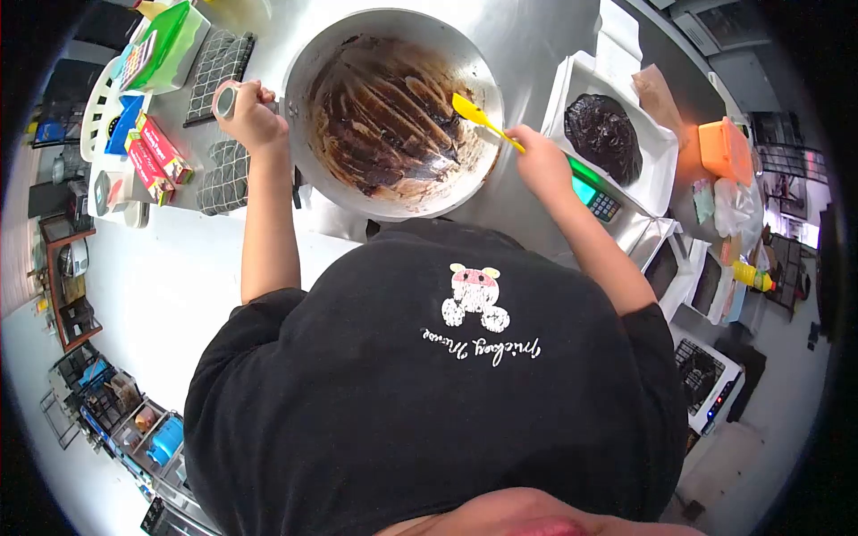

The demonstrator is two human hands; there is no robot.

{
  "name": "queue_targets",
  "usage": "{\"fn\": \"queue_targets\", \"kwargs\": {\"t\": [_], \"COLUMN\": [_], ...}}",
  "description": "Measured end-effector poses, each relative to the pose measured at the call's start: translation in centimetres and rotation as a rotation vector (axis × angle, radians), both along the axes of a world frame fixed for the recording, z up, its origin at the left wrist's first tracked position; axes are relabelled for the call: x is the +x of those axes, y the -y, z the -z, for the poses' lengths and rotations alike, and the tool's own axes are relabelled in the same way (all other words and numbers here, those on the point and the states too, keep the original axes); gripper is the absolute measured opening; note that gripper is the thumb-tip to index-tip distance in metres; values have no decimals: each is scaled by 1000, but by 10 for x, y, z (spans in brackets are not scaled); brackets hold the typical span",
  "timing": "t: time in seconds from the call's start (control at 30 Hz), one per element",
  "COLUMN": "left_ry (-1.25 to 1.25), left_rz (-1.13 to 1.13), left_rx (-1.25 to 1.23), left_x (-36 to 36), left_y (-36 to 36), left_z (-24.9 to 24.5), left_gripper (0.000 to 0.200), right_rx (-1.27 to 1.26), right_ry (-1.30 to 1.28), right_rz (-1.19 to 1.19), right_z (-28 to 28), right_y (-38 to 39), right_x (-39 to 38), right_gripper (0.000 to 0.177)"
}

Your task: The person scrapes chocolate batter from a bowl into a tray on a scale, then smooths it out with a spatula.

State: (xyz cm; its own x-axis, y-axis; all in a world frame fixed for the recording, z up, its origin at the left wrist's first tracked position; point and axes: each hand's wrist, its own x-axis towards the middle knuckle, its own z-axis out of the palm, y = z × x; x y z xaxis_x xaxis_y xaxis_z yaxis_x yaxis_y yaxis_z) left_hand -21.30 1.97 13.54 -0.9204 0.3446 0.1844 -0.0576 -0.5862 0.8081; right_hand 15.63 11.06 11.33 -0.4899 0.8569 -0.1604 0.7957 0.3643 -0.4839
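Observation:
A large metal pan (298, 134) rests on the steel table, its inside smeared with dark brown batter (384, 116) streaked by scraping. My left hand (253, 118) is closed around the pan's handle (225, 100), whose rounded end sticks out past the fingers. In my right hand (540, 161) is a yellow spatula (478, 116), its blade over the right side of the pan's inside. Beside that hand, a white paper-lined tin (663, 161) contains a glossy dark mass (603, 134). A scale (593, 192) with a lit green display is partly under the tin.
Checked cloths (222, 76), baking paper boxes (159, 161) and a green-lidded container (174, 49) lie left of the pan. To the right are an orange container (725, 152), a yellow bottle (753, 276) and more lined tins (706, 281) with dark contents.

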Motion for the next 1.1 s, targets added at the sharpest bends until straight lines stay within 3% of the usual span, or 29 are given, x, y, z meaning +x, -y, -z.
{"fn": "queue_targets", "kwargs": {"t": [0.1, 0.23, 0.37, 0.43, 1.0, 1.1], "left_ry": [-37, -59, -100, -93, -184, -194], "left_rz": [40, 88, 155, 123, -47, -81], "left_rx": [-4, 11, 46, 52, 1, 8], "left_x": [3, 1, -15, -14, -3, 1], "left_y": [4, 8, 9, 7, 4, 3], "left_z": [-5, 1, 16, 18, 9, 8], "left_gripper": [17, 19, 22, 24, 11, 11], "right_rx": [193, 174, 125, 184, -189, -115], "right_ry": [113, 252, 287, 255, 186, 63], "right_rz": [34, 164, 140, 13, 2, -12], "right_z": [21, 28, 43, 57, 30, 38], "right_y": [-5, -12, -2, 2, 102, 116], "right_x": [-23, -35, -36, -34, -68, -68], "right_gripper": [32, 36, 34, 28, 32, 27]}}
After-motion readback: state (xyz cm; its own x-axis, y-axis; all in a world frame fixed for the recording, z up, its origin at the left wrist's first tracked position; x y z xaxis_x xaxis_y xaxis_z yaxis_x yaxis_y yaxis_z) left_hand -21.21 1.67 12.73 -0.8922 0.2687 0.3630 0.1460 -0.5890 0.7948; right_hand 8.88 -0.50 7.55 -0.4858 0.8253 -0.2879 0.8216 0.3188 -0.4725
